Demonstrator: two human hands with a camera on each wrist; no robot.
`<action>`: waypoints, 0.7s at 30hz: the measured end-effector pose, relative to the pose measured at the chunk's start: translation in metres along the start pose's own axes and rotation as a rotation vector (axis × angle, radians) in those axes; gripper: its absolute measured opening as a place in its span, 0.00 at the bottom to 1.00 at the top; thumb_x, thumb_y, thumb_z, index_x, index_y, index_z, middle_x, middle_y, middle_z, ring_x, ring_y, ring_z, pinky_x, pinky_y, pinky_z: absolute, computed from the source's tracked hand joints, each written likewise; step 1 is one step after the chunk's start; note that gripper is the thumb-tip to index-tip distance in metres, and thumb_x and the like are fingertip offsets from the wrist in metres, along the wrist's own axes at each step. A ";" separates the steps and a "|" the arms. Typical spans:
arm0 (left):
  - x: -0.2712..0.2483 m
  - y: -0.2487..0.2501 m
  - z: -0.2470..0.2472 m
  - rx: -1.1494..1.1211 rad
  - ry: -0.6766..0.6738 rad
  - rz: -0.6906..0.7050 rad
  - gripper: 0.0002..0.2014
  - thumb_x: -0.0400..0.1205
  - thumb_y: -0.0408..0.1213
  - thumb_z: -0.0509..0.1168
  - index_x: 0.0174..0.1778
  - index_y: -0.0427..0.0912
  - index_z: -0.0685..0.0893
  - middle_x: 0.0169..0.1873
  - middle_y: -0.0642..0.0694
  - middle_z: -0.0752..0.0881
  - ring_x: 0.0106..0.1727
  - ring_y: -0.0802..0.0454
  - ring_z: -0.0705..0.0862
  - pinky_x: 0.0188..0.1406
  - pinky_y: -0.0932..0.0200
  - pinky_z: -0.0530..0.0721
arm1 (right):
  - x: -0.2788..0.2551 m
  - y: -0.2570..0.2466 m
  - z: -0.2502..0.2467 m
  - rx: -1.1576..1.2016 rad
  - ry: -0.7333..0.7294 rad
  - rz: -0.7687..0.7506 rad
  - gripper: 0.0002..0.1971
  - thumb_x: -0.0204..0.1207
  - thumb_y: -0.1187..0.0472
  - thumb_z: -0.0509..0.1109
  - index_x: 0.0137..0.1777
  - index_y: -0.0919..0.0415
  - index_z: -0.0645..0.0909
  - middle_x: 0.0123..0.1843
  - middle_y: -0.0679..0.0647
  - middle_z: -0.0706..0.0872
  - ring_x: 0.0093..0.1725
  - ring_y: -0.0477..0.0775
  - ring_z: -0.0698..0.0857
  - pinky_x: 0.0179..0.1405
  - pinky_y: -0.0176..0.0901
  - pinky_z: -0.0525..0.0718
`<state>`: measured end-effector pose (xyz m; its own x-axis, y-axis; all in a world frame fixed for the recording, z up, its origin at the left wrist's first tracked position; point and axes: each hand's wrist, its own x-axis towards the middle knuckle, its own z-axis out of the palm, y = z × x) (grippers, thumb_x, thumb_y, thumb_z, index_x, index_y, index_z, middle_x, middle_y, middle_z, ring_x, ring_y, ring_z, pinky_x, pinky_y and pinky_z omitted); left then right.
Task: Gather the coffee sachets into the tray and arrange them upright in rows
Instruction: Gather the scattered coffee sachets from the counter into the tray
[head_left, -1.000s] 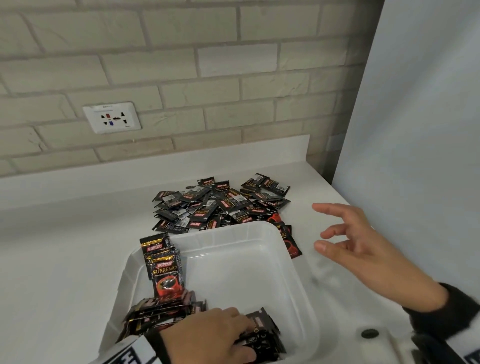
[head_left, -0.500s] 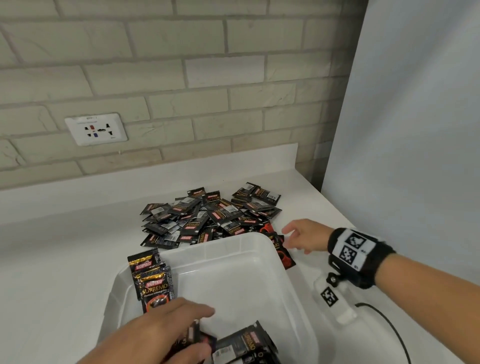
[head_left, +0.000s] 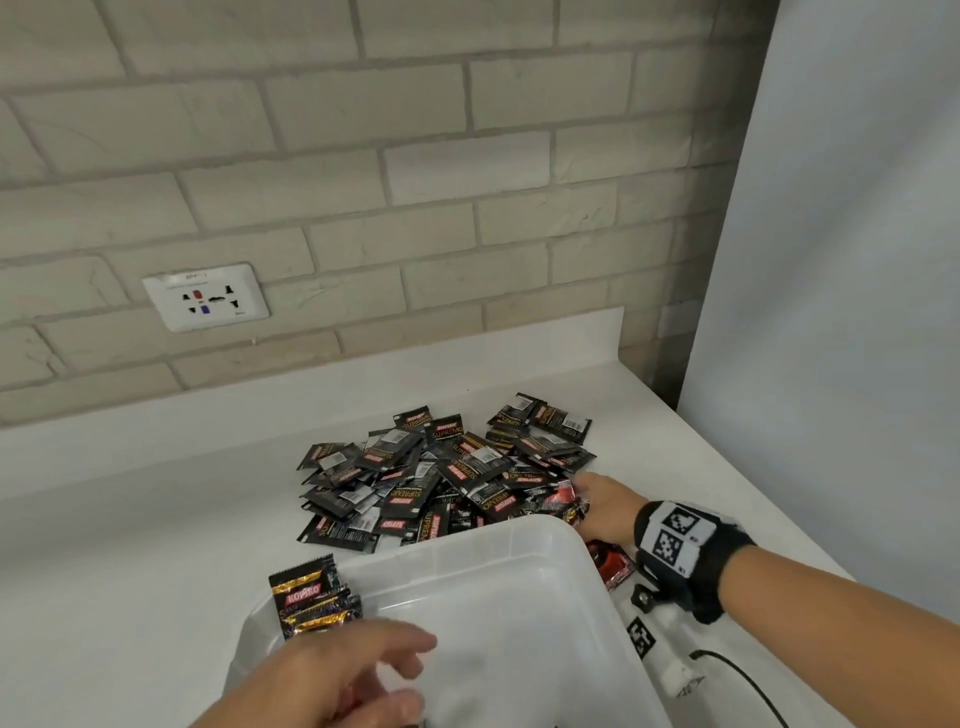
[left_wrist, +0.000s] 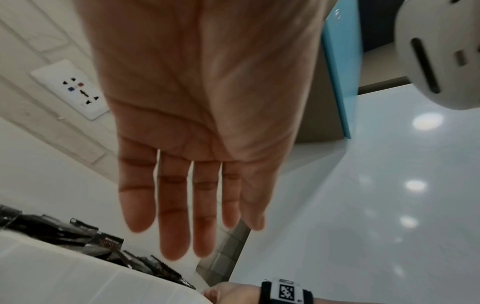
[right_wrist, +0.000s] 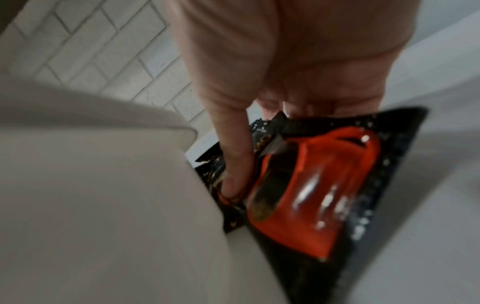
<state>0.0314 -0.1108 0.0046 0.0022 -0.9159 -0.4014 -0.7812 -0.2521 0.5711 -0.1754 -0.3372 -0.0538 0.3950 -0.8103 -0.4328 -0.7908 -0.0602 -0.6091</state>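
A heap of black coffee sachets (head_left: 447, 473) lies on the white counter behind the translucent white tray (head_left: 524, 540). A few sachets (head_left: 311, 597) stand upright in the tray's far left corner. My right hand (head_left: 597, 506) is at the heap's near right edge, by the tray's far right corner. In the right wrist view its thumb and curled fingers pinch a sachet with a red print (right_wrist: 311, 195) close to the tray rim (right_wrist: 103, 164). My left hand (head_left: 337, 675) hovers over the tray's near left part; the left wrist view shows its fingers (left_wrist: 174, 216) straight and holding nothing.
Another red-printed sachet (head_left: 613, 564) lies on the counter beside the tray, under my right wrist. A wall socket (head_left: 205, 299) sits in the brick wall behind. A white panel (head_left: 831, 312) bounds the counter on the right. A cable (head_left: 743, 675) trails near the front right.
My right hand went from open in the air down to the heap's edge and took hold of a sachet. My left hand lifted off the sachets in the tray and opened.
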 end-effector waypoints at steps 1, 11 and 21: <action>-0.004 0.010 -0.007 -0.053 0.027 0.061 0.13 0.61 0.70 0.69 0.38 0.89 0.75 0.49 0.71 0.85 0.40 0.69 0.84 0.42 0.76 0.78 | -0.003 0.000 -0.003 0.019 -0.021 -0.016 0.32 0.67 0.65 0.78 0.71 0.61 0.71 0.70 0.55 0.77 0.68 0.54 0.75 0.62 0.39 0.72; 0.047 0.042 -0.014 -0.297 0.178 0.188 0.07 0.79 0.42 0.66 0.48 0.61 0.84 0.44 0.56 0.87 0.41 0.55 0.85 0.49 0.55 0.83 | -0.003 0.027 -0.029 0.195 -0.133 0.002 0.24 0.66 0.71 0.77 0.62 0.62 0.77 0.52 0.59 0.84 0.44 0.53 0.86 0.45 0.43 0.86; 0.077 0.056 -0.008 -0.548 0.234 0.138 0.14 0.80 0.34 0.65 0.61 0.48 0.77 0.47 0.51 0.83 0.45 0.55 0.82 0.43 0.63 0.84 | -0.034 0.010 -0.063 0.286 0.146 -0.189 0.17 0.69 0.70 0.74 0.55 0.56 0.76 0.48 0.53 0.83 0.40 0.47 0.83 0.32 0.31 0.79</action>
<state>-0.0072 -0.1980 0.0118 0.1099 -0.9802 -0.1650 -0.3491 -0.1935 0.9169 -0.2263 -0.3465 -0.0033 0.4348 -0.8761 -0.2083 -0.5392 -0.0680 -0.8395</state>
